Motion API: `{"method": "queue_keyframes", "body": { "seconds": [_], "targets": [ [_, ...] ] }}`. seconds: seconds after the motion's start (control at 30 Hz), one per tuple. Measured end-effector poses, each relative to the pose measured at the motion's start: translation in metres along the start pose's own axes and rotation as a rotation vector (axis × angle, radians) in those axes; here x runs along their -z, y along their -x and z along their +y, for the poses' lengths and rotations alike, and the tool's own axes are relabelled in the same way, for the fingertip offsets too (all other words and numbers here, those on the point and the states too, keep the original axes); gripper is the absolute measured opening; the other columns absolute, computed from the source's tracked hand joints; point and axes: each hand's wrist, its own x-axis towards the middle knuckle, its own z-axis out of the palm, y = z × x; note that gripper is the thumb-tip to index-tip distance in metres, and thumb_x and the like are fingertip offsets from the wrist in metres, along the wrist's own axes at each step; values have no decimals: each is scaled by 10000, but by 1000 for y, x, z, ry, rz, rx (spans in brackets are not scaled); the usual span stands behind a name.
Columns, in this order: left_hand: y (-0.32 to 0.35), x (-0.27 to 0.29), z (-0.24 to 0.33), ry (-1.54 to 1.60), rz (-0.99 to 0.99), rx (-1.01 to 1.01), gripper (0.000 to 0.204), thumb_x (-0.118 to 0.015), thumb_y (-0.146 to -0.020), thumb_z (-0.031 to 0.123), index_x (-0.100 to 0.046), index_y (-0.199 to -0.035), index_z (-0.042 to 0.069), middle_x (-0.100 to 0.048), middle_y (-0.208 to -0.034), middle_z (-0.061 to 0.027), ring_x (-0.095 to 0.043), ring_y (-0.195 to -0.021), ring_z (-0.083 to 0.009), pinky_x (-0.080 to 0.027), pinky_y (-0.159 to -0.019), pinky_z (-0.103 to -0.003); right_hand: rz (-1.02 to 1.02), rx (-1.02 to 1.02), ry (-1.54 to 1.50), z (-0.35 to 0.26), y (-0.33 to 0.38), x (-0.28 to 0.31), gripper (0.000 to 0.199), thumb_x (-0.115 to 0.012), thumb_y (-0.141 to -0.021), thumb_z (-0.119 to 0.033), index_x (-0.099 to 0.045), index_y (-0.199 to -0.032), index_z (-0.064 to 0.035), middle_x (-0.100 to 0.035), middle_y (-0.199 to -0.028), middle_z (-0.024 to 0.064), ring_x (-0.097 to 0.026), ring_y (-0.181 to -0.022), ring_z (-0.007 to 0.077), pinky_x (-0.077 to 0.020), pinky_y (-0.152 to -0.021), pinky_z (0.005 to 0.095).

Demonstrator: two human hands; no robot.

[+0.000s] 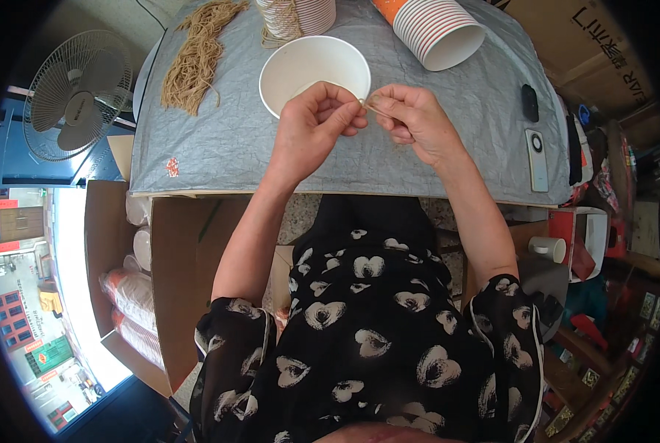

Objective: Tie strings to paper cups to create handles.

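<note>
My left hand (316, 129) and my right hand (418, 122) meet above the grey-covered table. Both pinch a thin tan piece of twine (364, 104) between thumb and fingers, and the fingers hide most of it. Just behind my left hand, a white paper tub (300, 63) rests with its mouth facing up towards me. My fingers overlap its near right rim in this view; whether they touch it I cannot tell. A loose bundle of tan twine (195, 63) lies at the far left of the table.
A stack of white tubs (311, 18) with twine hanging on it stands at the back. Right of it, a stack of orange-and-white paper tubs (433, 33) lies tilted. A phone (537, 161) and a small black object (529, 103) lie at right. A fan (79, 103) stands left; an open carton (186, 280) sits below.
</note>
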Motion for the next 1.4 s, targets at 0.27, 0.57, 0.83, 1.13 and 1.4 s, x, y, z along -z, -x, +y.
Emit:
{"method": "queue_keyframes", "body": {
  "seconds": [0.27, 0.57, 0.83, 1.13, 1.4],
  "targets": [
    [-3, 3, 4, 30, -26, 130, 227, -640, -999, 125, -659, -1151, -43, -732, -968, -106, -704, -857, -130, -572, -772, -247, 203, 597, 298, 14, 11, 2, 121, -671, -924, -111, -695, -1024, -48, -608, -798, -19, -445, -599, 21, -346, -534, 202],
    [-5, 4, 9, 35, -116, 200, 225, -641, -1002, 153, -666, -1127, -33, -731, -962, -101, -710, -853, -140, -575, -755, -244, 284, 595, 806, 2, 22, -5, 153, -741, -811, -94, -744, -962, -68, -655, -864, -14, -474, -598, 102, -404, -547, 270],
    [-4, 1, 12, 56, -116, 223, 183, -639, -997, 108, -667, -1082, -52, -720, -941, -101, -709, -857, -142, -585, -752, -238, 219, 559, 688, 9, 22, -6, 125, -750, -844, -53, -734, -967, -43, -630, -827, -16, -420, -570, 58, -353, -513, 246],
    [-2, -6, 12, 110, -52, 212, 191, -677, -962, 72, -669, -1065, -88, -726, -936, -133, -723, -854, -157, -608, -789, -255, 206, 563, 577, 16, 21, -4, 46, -712, -867, -21, -693, -908, -14, -598, -791, -20, -409, -565, 42, -345, -516, 231],
    [-1, -11, 12, 36, -28, 190, 184, -697, -945, 67, -677, -1068, -67, -733, -930, -120, -726, -856, -163, -608, -787, -259, 168, 536, 561, 16, 23, -3, 39, -693, -877, -13, -691, -916, -10, -590, -782, -29, -413, -578, 27, -344, -524, 219]
  ]
}}
